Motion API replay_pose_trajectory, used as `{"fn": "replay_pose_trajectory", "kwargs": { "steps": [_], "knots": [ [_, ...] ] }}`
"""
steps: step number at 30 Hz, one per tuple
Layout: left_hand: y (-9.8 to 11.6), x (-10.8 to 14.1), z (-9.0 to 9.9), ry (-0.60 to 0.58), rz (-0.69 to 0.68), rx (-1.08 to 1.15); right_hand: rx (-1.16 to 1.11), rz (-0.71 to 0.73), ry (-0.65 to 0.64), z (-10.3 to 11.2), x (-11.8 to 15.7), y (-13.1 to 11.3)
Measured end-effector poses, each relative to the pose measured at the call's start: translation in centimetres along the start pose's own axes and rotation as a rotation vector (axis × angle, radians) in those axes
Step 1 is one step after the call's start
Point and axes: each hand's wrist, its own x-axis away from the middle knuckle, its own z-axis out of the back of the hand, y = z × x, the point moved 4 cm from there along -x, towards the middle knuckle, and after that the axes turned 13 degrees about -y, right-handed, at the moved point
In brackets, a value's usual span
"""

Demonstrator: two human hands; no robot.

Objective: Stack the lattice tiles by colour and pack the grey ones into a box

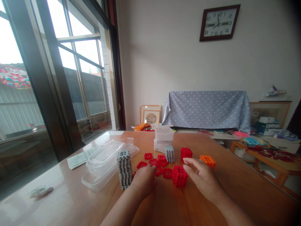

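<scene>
Head-camera view of two bare hands at work above a brown wooden counter (169,205) bearing interlocking plastic pieces, some stacked and some loose. The left hand (145,177) reaches over the near edge of a scatter of loose red pieces (167,173), palm down; its fingers are largely hidden, so whether its grip is closed on a piece cannot be told. The right hand (204,175) has an open grip — thumb and fingers parted — with the fingertips just beside the front red stack (180,177); contact with that stack cannot be made out. Behind this stands the rear red stack (186,153), near the right index finger, and an orange stack (208,161) sits beyond the right hand, partly covered by it. A tall grey stack (124,169) rises upright to the left of the left hand, whereas a shorter grey stack (169,153) stands on the far side of the loose pieces, in front of two translucent boxes (164,133) set one upon the other. At left lie clear plastic containers (107,153), a printed sheet (80,158) beside them and, nearer the counter's edge, a small blurred packet (41,191). In the background, a dotted grey cloth (207,110) hangs below a wall clock (219,23).
</scene>
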Motion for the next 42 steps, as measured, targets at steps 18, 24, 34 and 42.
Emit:
{"fn": "replay_pose_trajectory", "kwargs": {
  "steps": [18, 24, 34, 42],
  "knots": [
    [0.5, -0.4, 1.5, 0.330, -0.275, 1.009, -0.021, 0.042, 0.031, -0.3, 0.4, -2.1],
    [3.0, -0.3, 0.8, 0.222, -0.421, 1.490, 0.000, 0.077, -0.060, -1.3, 1.1, -4.4],
    [3.9, 0.3, 0.6, 0.013, -0.370, 1.710, 0.031, 0.135, -0.075, -1.5, 1.0, -4.8],
    [3.4, 0.2, 0.0, 0.061, -0.355, 1.782, 0.003, 0.156, -0.144, -1.4, 0.9, -5.3]
  ]
}}
